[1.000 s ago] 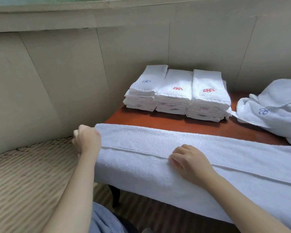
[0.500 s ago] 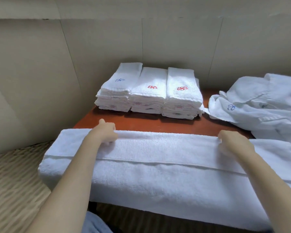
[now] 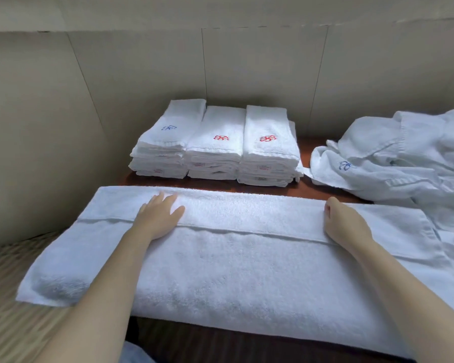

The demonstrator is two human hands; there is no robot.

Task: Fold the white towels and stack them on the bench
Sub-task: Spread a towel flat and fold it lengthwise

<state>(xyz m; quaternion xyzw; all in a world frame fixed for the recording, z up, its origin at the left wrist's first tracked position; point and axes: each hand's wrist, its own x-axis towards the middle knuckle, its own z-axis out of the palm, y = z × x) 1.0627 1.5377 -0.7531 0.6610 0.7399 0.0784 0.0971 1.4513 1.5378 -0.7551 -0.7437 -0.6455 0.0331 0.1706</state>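
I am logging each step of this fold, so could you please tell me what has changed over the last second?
The left hand has opened from a grip on the large white terry towel and now lies flat on it; the right hand slid rightward along it. The three stacks of folded white towels stayed put.

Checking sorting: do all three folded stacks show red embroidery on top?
No, the left stack carries blue embroidery; only the other two stacks show red.
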